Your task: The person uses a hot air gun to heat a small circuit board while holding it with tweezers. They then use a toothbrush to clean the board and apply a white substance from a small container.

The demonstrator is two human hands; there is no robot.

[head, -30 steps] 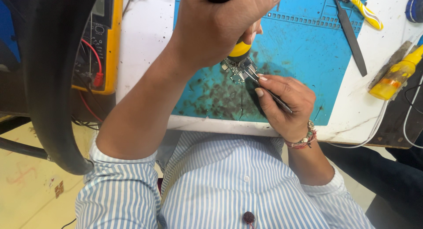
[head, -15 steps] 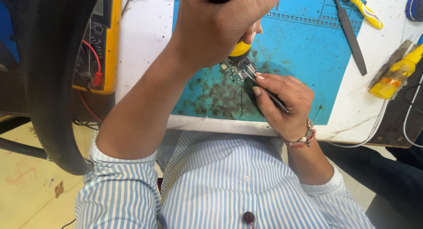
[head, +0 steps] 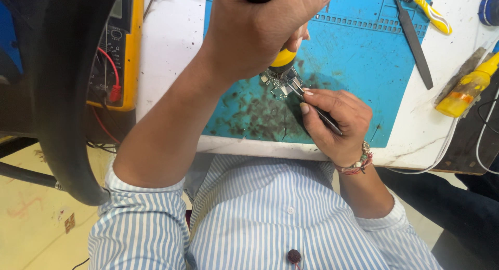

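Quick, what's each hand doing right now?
Left hand: closed around a yellow-tipped tool over the small circuit board.
Right hand: pinching dark tweezers at the board.

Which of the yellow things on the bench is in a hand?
The yellow-collared tool gripped by the left hand; the yellow bottle and yellow multimeter lie untouched.

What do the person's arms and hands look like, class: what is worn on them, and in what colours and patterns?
Both arms wear a shirt with fine light blue and white stripes, the sleeves rolled up to about the elbow, so the forearms are bare. The right hand has a beaded bracelet in red, green and pale beads at the wrist. The left hand wears nothing visible: no gloves, no watch.
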